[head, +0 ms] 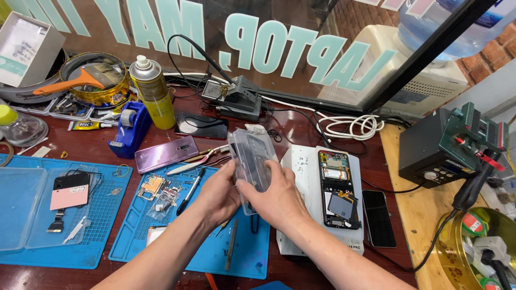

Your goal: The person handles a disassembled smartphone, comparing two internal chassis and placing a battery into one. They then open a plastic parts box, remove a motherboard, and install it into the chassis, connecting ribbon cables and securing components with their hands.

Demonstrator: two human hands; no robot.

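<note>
Between your palms | left hand point(217, 194) and right hand point(274, 200) clamp clear plastic case point(251, 161), raised for inspection | opened phone point(338, 188) just right, tweezers point(189, 191) just left

A dark red-brown workbench point(301, 129) stood against a glass window point(301, 32) bearing pale lettering, a brick wall point(497, 51) beyond, a lighter wooden side table point(416, 215) right.

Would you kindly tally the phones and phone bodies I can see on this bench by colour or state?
Purple phone, back up: 1
Opened phone, insides showing: 1
Black phone, screen dark: 1
Pink-backed phone under clear lid: 1
Total: 4
</note>
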